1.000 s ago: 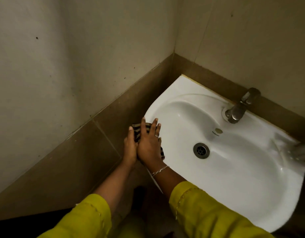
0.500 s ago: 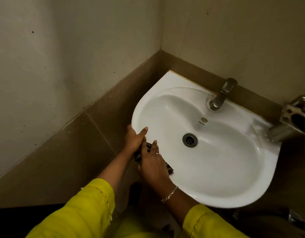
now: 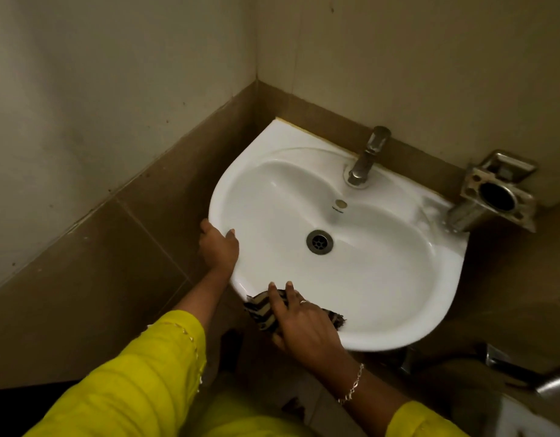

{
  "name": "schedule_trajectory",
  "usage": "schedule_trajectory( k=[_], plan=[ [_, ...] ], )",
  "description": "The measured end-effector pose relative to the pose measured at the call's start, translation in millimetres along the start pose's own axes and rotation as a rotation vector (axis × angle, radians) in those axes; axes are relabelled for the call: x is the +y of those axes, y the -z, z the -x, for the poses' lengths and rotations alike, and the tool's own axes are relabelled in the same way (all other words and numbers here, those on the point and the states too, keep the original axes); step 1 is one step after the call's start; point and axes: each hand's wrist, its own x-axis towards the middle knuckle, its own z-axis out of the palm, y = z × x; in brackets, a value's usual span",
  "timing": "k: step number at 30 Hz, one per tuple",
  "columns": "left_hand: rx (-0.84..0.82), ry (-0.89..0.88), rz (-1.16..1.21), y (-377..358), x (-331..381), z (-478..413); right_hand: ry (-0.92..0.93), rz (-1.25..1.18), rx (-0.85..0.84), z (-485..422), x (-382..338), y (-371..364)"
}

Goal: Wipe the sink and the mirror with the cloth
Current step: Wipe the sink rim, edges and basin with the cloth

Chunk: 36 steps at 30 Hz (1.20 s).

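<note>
My right hand [image 3: 307, 323] presses the striped cloth [image 3: 263, 310] flat against the near rim of the sink [image 3: 398, 329], fingers spread over it. My left hand [image 3: 219, 247] grips the left rim, thumb on top. I should keep firm pressure and follow the rim's curve. The basin looks empty around the drain [image 3: 319, 242]. No mirror is in view.

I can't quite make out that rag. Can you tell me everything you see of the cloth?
The cloth is a small, crumpled rag with dark and pale stripes and a frayed end. It lies pressed on the near front rim of the white sink, draped partly over the edge. The right hand lies flat on top and hides most of it. The left hand grips the rim apart from it.
</note>
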Motion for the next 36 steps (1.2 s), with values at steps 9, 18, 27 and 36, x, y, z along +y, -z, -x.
schedule_trajectory(
  k=[9, 18, 27, 36],
  plan=[
    [0.046, -0.035, -0.087, -2, -1, 3, 0.224, 0.079, 0.076, 42, 67, -5],
    [0.012, -0.574, -0.528, -6, -8, 7, 0.368, 0.096, -0.030, 70, 158, 2],
    [0.010, -0.586, -0.519, -9, -8, 0, -0.536, -0.212, 0.365, 76, 75, 18],
    [0.015, -0.584, -0.493, -7, -8, -1, -1.064, -0.460, 0.093, 54, 42, 3]
  ],
)
